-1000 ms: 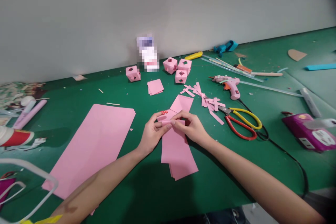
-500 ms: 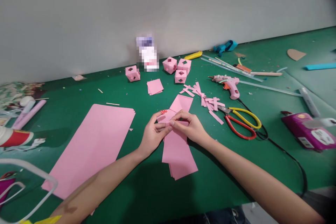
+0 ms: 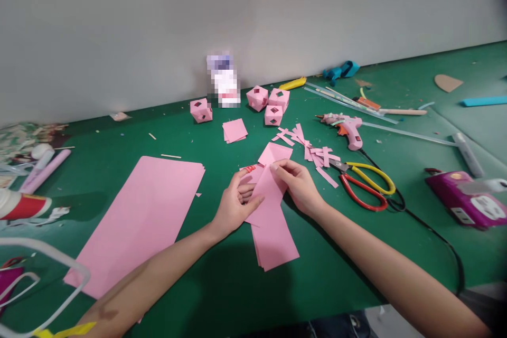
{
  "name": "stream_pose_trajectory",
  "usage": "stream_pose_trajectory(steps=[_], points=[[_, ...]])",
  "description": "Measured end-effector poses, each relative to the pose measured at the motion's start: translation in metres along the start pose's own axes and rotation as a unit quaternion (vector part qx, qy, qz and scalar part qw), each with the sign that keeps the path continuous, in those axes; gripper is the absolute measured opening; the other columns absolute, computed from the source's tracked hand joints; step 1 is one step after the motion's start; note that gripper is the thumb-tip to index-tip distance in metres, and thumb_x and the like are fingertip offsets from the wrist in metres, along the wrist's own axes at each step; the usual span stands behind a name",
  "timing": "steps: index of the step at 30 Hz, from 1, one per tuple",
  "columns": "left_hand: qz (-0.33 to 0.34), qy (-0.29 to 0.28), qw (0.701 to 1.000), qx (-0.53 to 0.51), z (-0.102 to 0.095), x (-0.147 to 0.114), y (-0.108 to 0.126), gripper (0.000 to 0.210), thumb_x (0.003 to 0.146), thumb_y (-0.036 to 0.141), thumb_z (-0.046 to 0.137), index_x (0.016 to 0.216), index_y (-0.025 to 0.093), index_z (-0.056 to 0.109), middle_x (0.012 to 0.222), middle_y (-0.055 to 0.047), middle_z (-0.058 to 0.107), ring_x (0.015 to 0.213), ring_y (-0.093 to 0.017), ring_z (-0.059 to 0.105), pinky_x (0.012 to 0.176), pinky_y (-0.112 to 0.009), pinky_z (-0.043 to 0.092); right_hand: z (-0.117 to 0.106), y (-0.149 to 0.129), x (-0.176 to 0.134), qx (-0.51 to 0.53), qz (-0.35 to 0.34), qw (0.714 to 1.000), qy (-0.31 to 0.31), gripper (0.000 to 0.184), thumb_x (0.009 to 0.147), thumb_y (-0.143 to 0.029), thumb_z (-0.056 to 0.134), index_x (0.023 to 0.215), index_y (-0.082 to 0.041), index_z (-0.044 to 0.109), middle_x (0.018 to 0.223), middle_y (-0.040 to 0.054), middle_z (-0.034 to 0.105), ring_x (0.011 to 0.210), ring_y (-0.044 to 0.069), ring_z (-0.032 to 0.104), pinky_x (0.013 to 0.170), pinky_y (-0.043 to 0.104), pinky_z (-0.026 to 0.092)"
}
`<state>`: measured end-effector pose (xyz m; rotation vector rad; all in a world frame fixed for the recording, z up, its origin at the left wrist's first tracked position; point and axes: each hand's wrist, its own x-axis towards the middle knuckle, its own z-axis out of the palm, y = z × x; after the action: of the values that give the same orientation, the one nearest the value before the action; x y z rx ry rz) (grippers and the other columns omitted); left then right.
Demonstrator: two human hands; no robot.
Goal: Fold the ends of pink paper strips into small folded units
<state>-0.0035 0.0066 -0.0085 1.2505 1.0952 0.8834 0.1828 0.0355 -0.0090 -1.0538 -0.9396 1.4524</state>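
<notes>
Left hand (image 3: pixel 233 203) and right hand (image 3: pixel 298 182) both pinch 1 pink paper strip (image 3: pixel 266 198); scissors (image 3: pixel 364 182) lie beside the right hand.

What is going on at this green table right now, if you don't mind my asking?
A person is working a narrow pink paper strip with both bare hands on a green table. The right hand pinches its far end, lifting it, while the left hand holds its left edge. Small pink paper cubes and yellow-and-red-handled scissors lie nearby.
</notes>
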Motion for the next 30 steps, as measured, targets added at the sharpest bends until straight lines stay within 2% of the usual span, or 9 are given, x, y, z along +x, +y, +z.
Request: stream_pose_trajectory(steps=[4, 9, 13, 15, 21, 25, 30], points=[[0.006, -0.004, 1.000, 0.012, 0.000, 0.000, 0.000, 0.071, 0.082, 0.033, 0.078, 0.140, 0.022, 0.040, 0.109, -0.013, 0.077, 0.128, -0.033, 0.063, 0.091, -0.040, 0.059, -0.001, -0.001, 0.000, 0.007, 0.004, 1.000, 0.004, 0.020, 0.080, -0.041, 0.078, 0.078, -0.021, 0.073, 0.082, -0.0002, 0.067, 0.074, 0.014, 0.055, 0.073, 0.028, 0.043], [0.003, -0.004, 1.000, 0.005, -0.001, 0.000, 0.003, 0.070, 0.082, 0.036, 0.078, 0.139, 0.021, 0.040, 0.111, -0.013, 0.078, 0.114, -0.030, 0.072, 0.093, -0.041, 0.059, 0.001, -0.004, -0.002, -0.027, -0.007, 1.000, 0.011, 0.020, 0.079, -0.040, 0.078, 0.076, -0.021, 0.073, 0.082, 0.0006, 0.069, 0.075, 0.016, 0.057, 0.075, 0.030, 0.044], [-0.001, 0.012, 0.999, 0.030, -0.002, 0.000, 0.005, 0.064, 0.085, 0.037, 0.075, 0.138, 0.022, 0.044, 0.101, -0.010, 0.081, 0.130, -0.032, 0.061, 0.097, -0.043, 0.057, 0.003, -0.006, -0.003, -0.056, -0.021, 0.998, 0.003, 0.018, 0.078, -0.039, 0.078, 0.074, -0.021, 0.074, 0.080, 0.0013, 0.071, 0.076, 0.017, 0.060, 0.077, 0.031, 0.046], [-0.002, 0.010, 0.999, 0.036, -0.002, 0.000, 0.005, 0.063, 0.085, 0.038, 0.075, 0.138, 0.022, 0.045, 0.099, -0.010, 0.081, 0.132, -0.032, 0.059, 0.095, -0.043, 0.058, 0.003, -0.008, -0.004, -0.067, -0.026, 0.997, 0.000, 0.018, 0.078, -0.038, 0.077, 0.075, -0.021, 0.074, 0.081, 0.0016, 0.072, 0.077, 0.017, 0.062, 0.078, 0.031, 0.047], [-0.007, -0.002, 0.999, 0.051, -0.001, -0.002, 0.005, 0.066, 0.084, 0.035, 0.076, 0.141, 0.023, 0.043, 0.089, -0.006, 0.080, 0.126, -0.032, 0.064, 0.089, -0.039, 0.061, 0.000, -0.011, -0.004, -0.118, -0.031, 0.991, -0.055, 0.016, 0.079, -0.036, 0.077, 0.080, -0.020, 0.076, 0.085, 0.0028, 0.075, 0.083, 0.020, 0.066, 0.082, 0.032, 0.049], [-0.006, -0.005, 0.998, 0.055, 0.000, -0.002, 0.007, 0.067, 0.083, 0.033, 0.076, 0.141, 0.023, 0.044, 0.083, -0.004, 0.079, 0.120, -0.031, 0.068, 0.085, -0.038, 0.062, -0.002, -0.010, -0.003, -0.113, -0.029, 0.992, -0.058, 0.015, 0.079, -0.036, 0.077, 0.080, -0.021, 0.077, 0.085, 0.0032, 0.076, 0.082, 0.020, 0.067, 0.081, 0.033, 0.050], [-0.019, -0.008, 0.999, 0.041, 0.000, -0.003, 0.008, 0.069, 0.083, 0.035, 0.077, 0.142, 0.024, 0.042, 0.088, -0.004, 0.078, 0.099, -0.029, 0.077, 0.077, -0.036, 0.063, -0.001, -0.012, -0.005, -0.105, -0.023, 0.992, -0.062, 0.016, 0.079, -0.037, 0.077, 0.078, -0.021, 0.077, 0.084, 0.0031, 0.076, 0.082, 0.021, 0.067, 0.081, 0.035, 0.050]])
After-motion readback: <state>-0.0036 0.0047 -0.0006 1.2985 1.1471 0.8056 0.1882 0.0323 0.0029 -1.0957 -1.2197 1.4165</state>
